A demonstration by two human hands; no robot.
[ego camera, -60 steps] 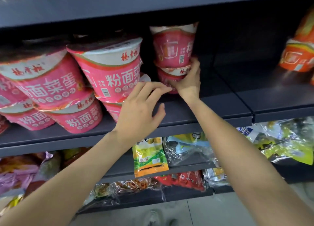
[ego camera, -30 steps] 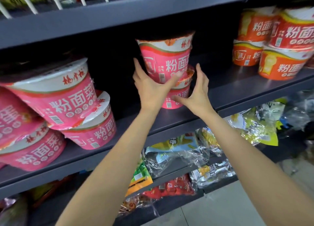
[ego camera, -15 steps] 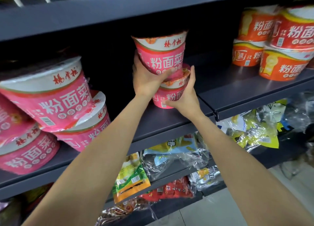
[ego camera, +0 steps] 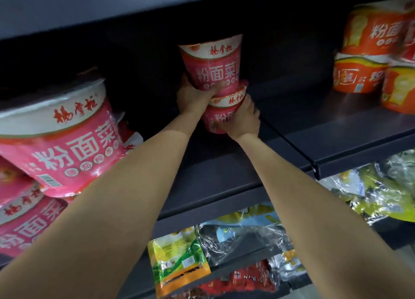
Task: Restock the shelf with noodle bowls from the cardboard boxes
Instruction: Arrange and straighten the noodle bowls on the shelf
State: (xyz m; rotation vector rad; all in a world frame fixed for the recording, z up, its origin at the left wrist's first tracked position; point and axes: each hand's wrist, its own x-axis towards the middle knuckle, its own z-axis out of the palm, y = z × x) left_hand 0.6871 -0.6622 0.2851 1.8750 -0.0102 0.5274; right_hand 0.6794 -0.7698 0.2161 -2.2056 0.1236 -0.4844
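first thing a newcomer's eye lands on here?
Centre frame: two stacked pink noodle bowls on the dark grey metal shelf, the left hand gripping the upper pink bowl and the right hand gripping the lower pink bowl. Next, the large pile of matching pink bowls looming at near left, then the orange noodle bowls stacked at far right on the same shelf level.

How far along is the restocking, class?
Done: pink bowls stand stacked at the shelf's left. In hand: the left hand grips the upper bowl, and the right hand grips the lower bowl. Left: bare shelf on both sides before the orange bowls.
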